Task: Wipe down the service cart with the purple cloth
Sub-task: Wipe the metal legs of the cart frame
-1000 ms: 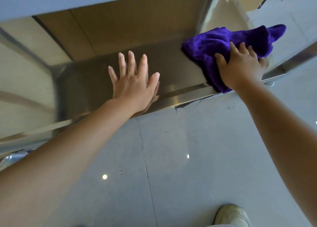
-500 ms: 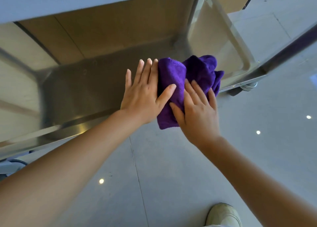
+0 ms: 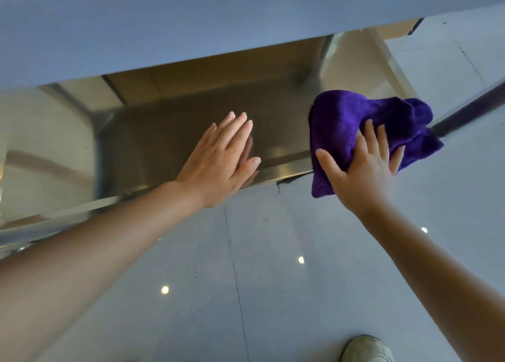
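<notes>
**Caller:** Purple plush, bunched and soft, that is the purple cloth (image 3: 355, 126), sitting at the right end of the lower shelf (image 3: 191, 132) of the service cart (image 3: 355, 69), its near corner drooping over the front lip.

**Analyst:** And it looks light as anything. No stiffness at all, it folds wherever it is pushed, so I'd say it wants a flat palm on top rather than a pinch at one edge.

**Caller:** Which is what we have. Right hand (image 3: 363, 173) spread over the near part of the cloth, fingers fanned and fairly straight, pressing it to the steel.

**Analyst:** A spread hand keeps the wad from rolling up, I reckon. Polished metal is slick, so the cloth should glide easily; the risk is it sliding off the lip and dropping to the floor (image 3: 273, 279).

**Caller:** Left hand (image 3: 218, 159) flat on the shelf front, fingers straight and together, holding nothing, well apart from the cloth.

**Analyst:** Bracing the cart, by my guess.

**Caller:** Up above, the grey top shelf (image 3: 191, 28) overhangs. Down at the bottom, a pale shoe (image 3: 366, 350) on the glossy tiles.
</notes>
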